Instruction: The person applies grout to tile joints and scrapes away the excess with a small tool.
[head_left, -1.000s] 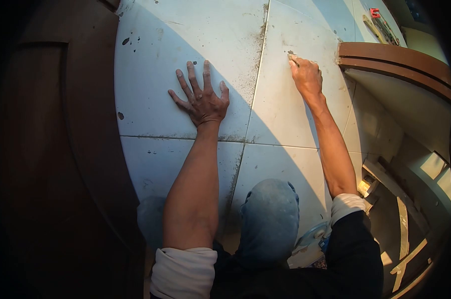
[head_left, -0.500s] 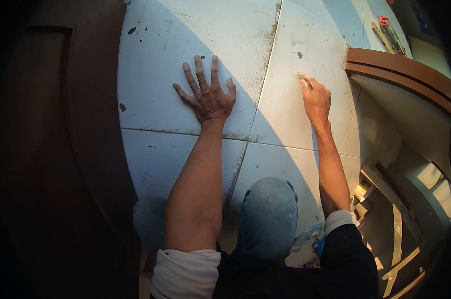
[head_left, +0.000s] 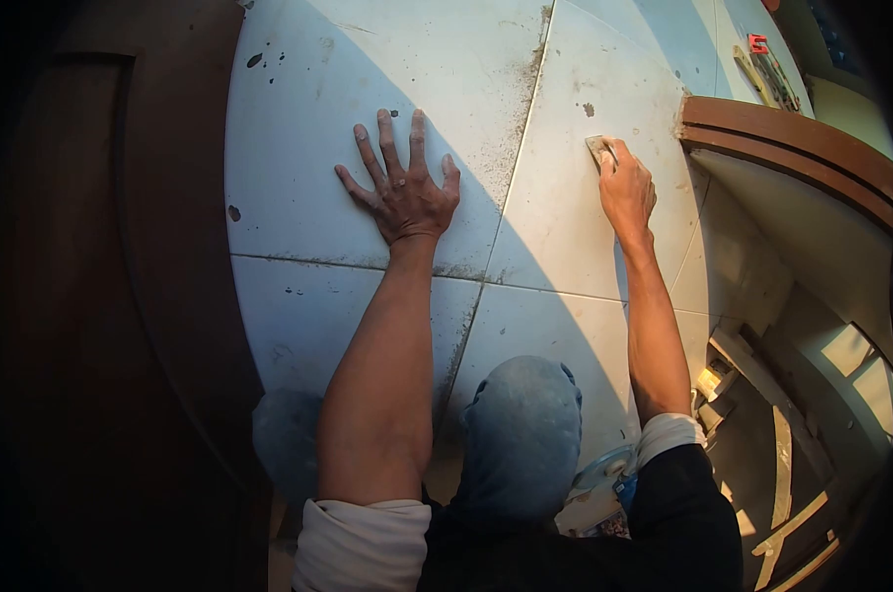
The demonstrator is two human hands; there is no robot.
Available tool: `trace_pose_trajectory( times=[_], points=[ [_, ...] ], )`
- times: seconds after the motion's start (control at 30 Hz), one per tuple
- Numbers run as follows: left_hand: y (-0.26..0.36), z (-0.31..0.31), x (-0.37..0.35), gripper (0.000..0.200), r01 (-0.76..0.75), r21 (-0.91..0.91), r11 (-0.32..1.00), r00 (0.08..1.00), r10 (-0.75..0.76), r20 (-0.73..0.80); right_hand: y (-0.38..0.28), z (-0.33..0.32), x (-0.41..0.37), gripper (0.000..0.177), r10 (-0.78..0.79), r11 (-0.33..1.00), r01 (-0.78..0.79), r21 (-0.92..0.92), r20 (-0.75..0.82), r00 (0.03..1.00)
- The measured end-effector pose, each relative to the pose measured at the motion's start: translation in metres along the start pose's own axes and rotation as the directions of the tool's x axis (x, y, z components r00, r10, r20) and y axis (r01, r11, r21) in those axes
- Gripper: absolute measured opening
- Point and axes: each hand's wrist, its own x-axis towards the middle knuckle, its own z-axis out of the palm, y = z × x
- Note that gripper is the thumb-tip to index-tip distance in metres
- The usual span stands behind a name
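My left hand [head_left: 414, 200] lies flat on a pale floor tile [head_left: 298, 178], fingers spread, holding nothing. Its fingertips are dusty and one finger wears a ring. Further right, my right hand [head_left: 628, 192] is closed on a small flat scraper [head_left: 596, 148], whose thin greyish edge rests on or just above the sunlit tile [head_left: 560, 232]. Most of the scraper is hidden by my fingers. A dark chipped spot [head_left: 589, 110] shows on the tile just beyond it. Dirty joint lines run between the tiles, and a shadow edge crosses them diagonally.
A brown wooden panel [head_left: 185, 247] borders the floor on the left. At right, a curved brown trim [head_left: 782, 148] juts out. Tools with a red part [head_left: 758, 44] lie at the far right. My knee [head_left: 525, 424] is near; wood strips [head_left: 782, 464] lie lower right.
The scraper has tilted in my right hand, so more of its flat face shows. My left hand stays flat on the tile; the view has shifted slightly.
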Motion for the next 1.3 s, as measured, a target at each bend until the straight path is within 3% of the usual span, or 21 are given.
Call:
trace_pose_trajectory(
  times=[0.07, 0.13, 0.23, 0.37, 0.43, 0.63, 0.73, 0.87, 0.97, 1.03, 1.23, 1.3],
  points=[
    [0.000, 0.001, 0.000, 0.077, 0.000, -0.003, 1.000, 1.000, 0.000, -0.006, -0.001, -0.001, -0.003, 0.033, -0.083, 0.991, 0.081, -0.108, -0.014, 0.996],
    [0.000, 0.001, -0.001, 0.077, -0.003, 0.005, 1.000, 1.000, 0.003, -0.007, -0.004, -0.004, -0.005, 0.035, -0.144, 0.956, 0.160, -0.247, 0.081, 0.986],
    [0.000, 0.001, -0.001, 0.076, -0.007, 0.008, 1.000, 1.000, 0.007, -0.012, -0.011, -0.007, -0.004, 0.036, -0.147, 0.943, 0.181, -0.280, 0.140, 0.979],
    [-0.001, 0.003, -0.002, 0.076, -0.004, 0.004, 1.000, 1.000, 0.004, -0.020, -0.019, 0.003, 0.008, 0.033, -0.159, 0.945, 0.183, -0.272, 0.110, 0.981],
    [0.000, 0.003, 0.000, 0.076, -0.010, 0.024, 1.000, 1.000, 0.011, -0.029, -0.030, 0.012, 0.023, 0.032, -0.175, 0.935, 0.160, -0.316, -0.020, 0.984],
    [-0.002, 0.004, 0.000, 0.074, -0.002, -0.014, 1.000, 0.999, 0.001, -0.037, -0.026, 0.013, 0.005, 0.031, -0.121, 0.943, 0.138, -0.302, 0.077, 0.990],
    [-0.002, 0.005, -0.002, 0.073, -0.016, 0.000, 1.000, 0.998, 0.016, -0.053, -0.027, 0.020, 0.036, 0.032, -0.140, 0.951, 0.119, -0.284, -0.057, 0.988],
    [-0.002, 0.003, 0.004, 0.073, -0.016, -0.014, 1.000, 0.998, 0.015, -0.057, -0.026, 0.014, 0.030, 0.033, -0.147, 0.946, 0.142, -0.290, 0.002, 0.989],
    [-0.001, 0.005, 0.000, 0.073, -0.006, -0.021, 1.000, 0.999, 0.005, -0.042, -0.026, 0.015, 0.008, 0.031, -0.056, 0.964, 0.059, -0.260, 0.019, 0.998],
    [0.000, 0.002, -0.001, 0.074, -0.021, 0.008, 1.000, 0.999, 0.022, -0.041, -0.028, 0.014, 0.047, 0.030, -0.137, 0.949, 0.122, -0.290, -0.033, 0.990],
    [-0.002, 0.005, 0.000, 0.075, -0.004, -0.019, 1.000, 0.999, 0.004, -0.037, -0.031, 0.009, 0.011, 0.029, -0.116, 0.952, 0.139, -0.273, 0.099, 0.988],
    [-0.004, 0.005, -0.001, 0.076, -0.008, -0.006, 1.000, 0.999, 0.007, -0.034, -0.029, 0.012, 0.025, 0.029, -0.118, 0.955, 0.110, -0.275, -0.011, 0.993]
  ],
)
